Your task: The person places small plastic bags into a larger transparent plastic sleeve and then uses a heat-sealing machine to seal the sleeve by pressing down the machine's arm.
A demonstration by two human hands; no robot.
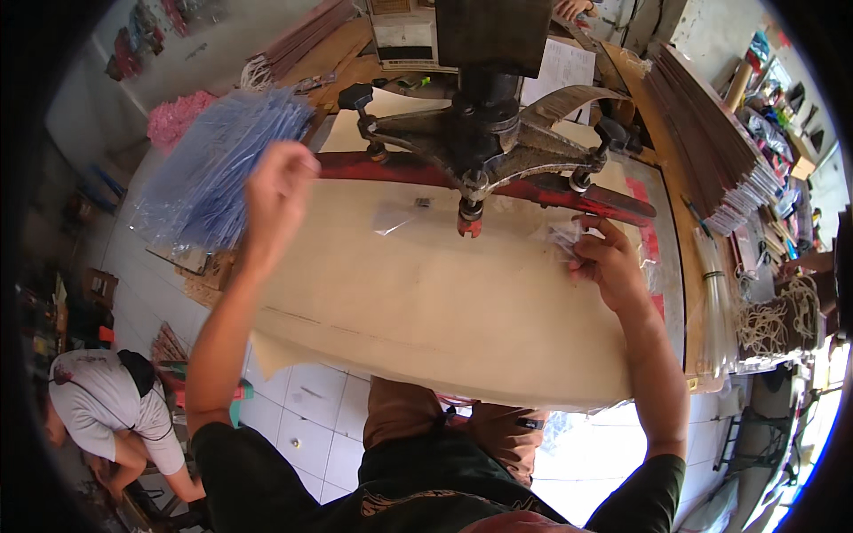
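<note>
My right hand [609,258] is closed, thumb and fingers gripping a small bunch of clear plastic pieces [563,238] at the right of the tan board [426,293]. My left hand [277,200] is raised beside the pile of bluish clear plastic sleeves [213,169]. Its fingers look bent but are smeared by motion, so I cannot tell what they hold, if anything. A small clear plastic piece [397,216] lies on the board between my hands. Over the board's far side stands a press head [480,151] with black arms and a long red bar [613,200].
Brown slats [711,133] are stacked at the right, near clear tubes [713,302] and white cord [782,315]. A pink bundle [180,122] sits behind the sleeves. Another person [115,409] bends down at the lower left. A person's hand [576,9] shows at the far edge.
</note>
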